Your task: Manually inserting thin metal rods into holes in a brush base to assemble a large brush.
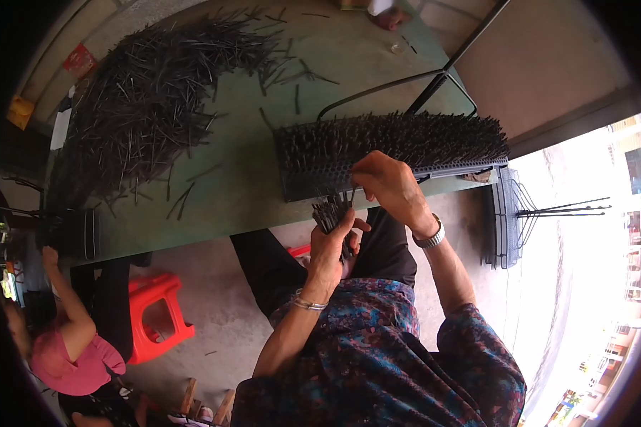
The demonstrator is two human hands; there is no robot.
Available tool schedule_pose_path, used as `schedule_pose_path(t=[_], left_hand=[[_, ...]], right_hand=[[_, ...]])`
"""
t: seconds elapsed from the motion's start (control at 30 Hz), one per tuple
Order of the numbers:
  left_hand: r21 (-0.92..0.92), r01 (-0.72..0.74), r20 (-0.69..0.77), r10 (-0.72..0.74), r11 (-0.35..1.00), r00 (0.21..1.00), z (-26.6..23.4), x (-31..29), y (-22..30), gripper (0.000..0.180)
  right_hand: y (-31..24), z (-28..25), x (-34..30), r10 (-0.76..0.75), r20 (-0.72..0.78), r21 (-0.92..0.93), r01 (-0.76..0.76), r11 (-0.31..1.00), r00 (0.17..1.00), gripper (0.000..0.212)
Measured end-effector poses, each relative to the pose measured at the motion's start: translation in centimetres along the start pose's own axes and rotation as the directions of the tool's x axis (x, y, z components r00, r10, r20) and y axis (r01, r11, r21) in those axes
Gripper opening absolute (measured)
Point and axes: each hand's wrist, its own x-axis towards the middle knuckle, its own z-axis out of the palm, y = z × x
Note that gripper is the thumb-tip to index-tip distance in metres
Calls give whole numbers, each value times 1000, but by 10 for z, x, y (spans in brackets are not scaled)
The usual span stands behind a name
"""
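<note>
Strip (353, 194) pinched by right grip (394, 191), seemingly being inserted into perforated panel (320, 182); bundle (329, 213) clasped by left grip (329, 245); hole alignment needed next

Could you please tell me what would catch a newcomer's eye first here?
Probably the heap of thin black strips on the left of the green tabletop. Next, the long dark block crowded with black bristles at its right, and the dark strip bundle in the person's left grip below. A bright red plastic stool stands at lower left.
</note>
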Motion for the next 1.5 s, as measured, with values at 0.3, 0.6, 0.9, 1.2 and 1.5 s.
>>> schedule_pose_path(t=[0.3, 0.6, 0.9, 1.2, 1.5], left_hand=[[-70, -17, -63, 12, 997, 998, 3, 5, 4, 19], [-77, -42, -96, 35, 996, 995, 4, 1, 5, 17], [14, -43, -51, 43, 999, 998, 9, -4, 6, 19], [39, 9, -67, -7, 999, 998, 6, -4, 12, 23], [-23, 13, -104, -15, 1000, 994, -1, 4, 11, 28]], right_hand=[[23, 12, 28, -434, -517, -368, 266, 891, 737, 8], [26, 23, 23, -573, -357, -572, 312, 759, 738, 15], [1, 1, -11, -64, 18, -89, 66, 994, 998, 18], [4, -4, -10, 19, 83, 78, -25, 997, 996, 16], [-1, -11, -17, 21, 8, 259, -22, 966, 1000, 15]])
